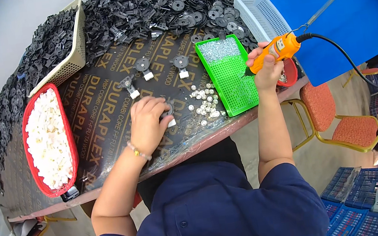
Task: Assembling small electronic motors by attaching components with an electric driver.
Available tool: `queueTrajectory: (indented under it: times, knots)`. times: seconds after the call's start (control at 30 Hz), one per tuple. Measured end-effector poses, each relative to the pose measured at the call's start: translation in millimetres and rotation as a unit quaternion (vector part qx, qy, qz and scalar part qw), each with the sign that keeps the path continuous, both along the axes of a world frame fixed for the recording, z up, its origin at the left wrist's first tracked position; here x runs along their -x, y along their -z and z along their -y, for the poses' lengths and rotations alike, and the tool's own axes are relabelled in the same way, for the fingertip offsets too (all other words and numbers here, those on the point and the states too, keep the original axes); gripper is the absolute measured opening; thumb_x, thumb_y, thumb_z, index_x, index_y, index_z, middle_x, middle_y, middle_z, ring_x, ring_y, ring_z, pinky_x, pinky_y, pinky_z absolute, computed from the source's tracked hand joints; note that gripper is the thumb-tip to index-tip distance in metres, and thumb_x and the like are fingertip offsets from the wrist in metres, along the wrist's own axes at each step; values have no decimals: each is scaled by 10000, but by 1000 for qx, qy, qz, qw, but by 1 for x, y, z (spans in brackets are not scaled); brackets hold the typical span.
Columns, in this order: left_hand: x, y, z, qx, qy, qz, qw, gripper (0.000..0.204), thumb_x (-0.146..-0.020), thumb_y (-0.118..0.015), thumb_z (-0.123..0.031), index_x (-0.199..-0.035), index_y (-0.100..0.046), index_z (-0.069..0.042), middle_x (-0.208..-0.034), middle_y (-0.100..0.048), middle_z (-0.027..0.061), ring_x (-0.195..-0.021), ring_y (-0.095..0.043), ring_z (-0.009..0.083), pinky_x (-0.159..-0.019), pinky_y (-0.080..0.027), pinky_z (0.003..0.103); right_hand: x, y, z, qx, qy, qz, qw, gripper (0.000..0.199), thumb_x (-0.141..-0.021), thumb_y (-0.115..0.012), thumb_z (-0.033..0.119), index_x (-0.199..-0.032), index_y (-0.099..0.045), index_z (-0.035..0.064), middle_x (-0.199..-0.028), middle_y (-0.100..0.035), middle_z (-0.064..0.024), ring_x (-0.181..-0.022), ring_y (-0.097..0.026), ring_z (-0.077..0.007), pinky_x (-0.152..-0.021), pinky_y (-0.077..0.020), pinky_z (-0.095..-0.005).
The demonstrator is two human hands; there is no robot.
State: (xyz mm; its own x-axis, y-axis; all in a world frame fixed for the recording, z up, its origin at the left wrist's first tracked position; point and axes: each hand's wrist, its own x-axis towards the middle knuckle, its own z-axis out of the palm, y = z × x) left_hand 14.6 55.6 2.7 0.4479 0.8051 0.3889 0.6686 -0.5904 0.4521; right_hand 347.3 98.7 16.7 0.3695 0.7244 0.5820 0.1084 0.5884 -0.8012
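In my right hand [266, 69] is an orange electric screwdriver [282, 50], hung from a coil spring. Its dark tip points down over the green perforated tray [203, 55], which holds many small silvery screws [219, 50]. My left hand [147, 124] is closed over a black round part with a white block [171, 123] at its near end; the fingers cover much of it. Beyond that hand lie three similar black parts with white blocks [143, 65]. Between the left hand and the tray are several small round metal pieces [206, 101].
A red basket [71, 149] of white blocks stands at the left. Heaped black parts [148, 3] fill the far side, with a cream basket [77, 61] among them. A white basket [263, 13] and red bowl [292, 72] stand right. The black cable [350, 59] hangs at the right.
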Motion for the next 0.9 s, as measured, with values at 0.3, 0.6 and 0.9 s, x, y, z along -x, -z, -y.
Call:
queueTrajectory:
  times: [0.3,0.6,0.9]
  knots:
    - [14,4,51,49,-39,12,998,377,-663,-799,-146,-1010,-668,-83,-1134,-651,44,-1150,-525,282,-981,-352,433,-1,3,-1,-3,0,-4,1000,701,-835,-614,627,-1085,-498,-18,-767,-601,-79,-589,-571,-143,-565,-477,-252]
    - [18,13,53,59,-76,70,993,530,-634,-822,-186,-1117,-638,-71,-1152,-642,87,-1182,-519,308,-1016,-327,433,1,2,-1,-2,-1,-9,1000,715,-830,-609,642,-1081,-496,-18,-765,-592,-85,-593,-565,-151,-561,-473,-264]
    - [20,23,51,56,-88,69,992,486,-659,-831,-239,-1092,-660,-101,-1070,-652,54,-1162,-521,284,-994,-322,445,45,-33,29,-23,-82,-78,993,841,-728,-586,779,-1108,-489,36,-744,-584,-103,-592,-560,-183,-558,-482,-295]
